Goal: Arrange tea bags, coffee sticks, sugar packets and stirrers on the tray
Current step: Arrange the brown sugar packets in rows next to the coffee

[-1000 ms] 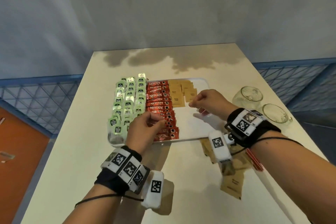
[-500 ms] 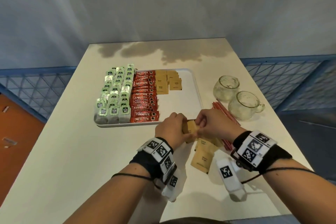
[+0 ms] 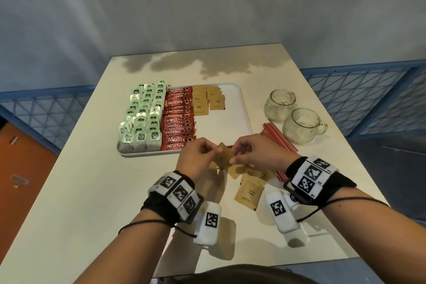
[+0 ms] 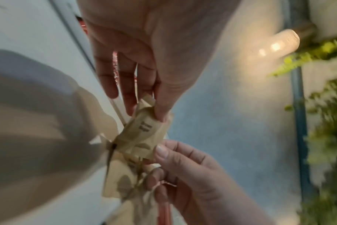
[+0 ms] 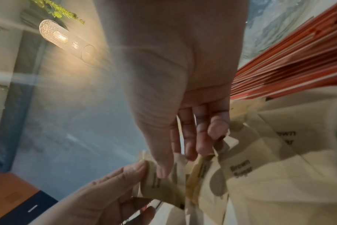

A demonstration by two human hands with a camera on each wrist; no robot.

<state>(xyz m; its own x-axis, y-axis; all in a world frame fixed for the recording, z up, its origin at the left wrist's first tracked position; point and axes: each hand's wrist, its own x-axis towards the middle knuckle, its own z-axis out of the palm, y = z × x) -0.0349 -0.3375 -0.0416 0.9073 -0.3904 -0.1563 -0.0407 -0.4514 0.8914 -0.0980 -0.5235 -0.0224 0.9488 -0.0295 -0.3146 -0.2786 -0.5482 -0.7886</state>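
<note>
A white tray (image 3: 244, 110) holds rows of green tea bags (image 3: 143, 120), red coffee sticks (image 3: 178, 120) and a few brown sugar packets (image 3: 207, 99). Just in front of its near edge, my left hand (image 3: 205, 153) and right hand (image 3: 242, 153) both pinch a small bunch of brown sugar packets (image 3: 224, 158). In the left wrist view my left hand (image 4: 146, 112) nips the top packet (image 4: 144, 132) between thumb and fingers. In the right wrist view my right hand (image 5: 181, 161) pinches the same bunch (image 5: 160, 187). Red stirrers (image 3: 279, 138) lie right of the tray.
More loose sugar packets (image 3: 250, 191) lie on the table under and before my hands. Two glass jugs (image 3: 280, 105) (image 3: 302, 125) stand at the right, beyond the stirrers. The tray's right half is bare. The table's edges drop off at left and right.
A second ago both hands were over the tray, at the coffee sticks and sugar packets. They have pulled back to the loose pile and now hold a bunch of sugar packets between them.
</note>
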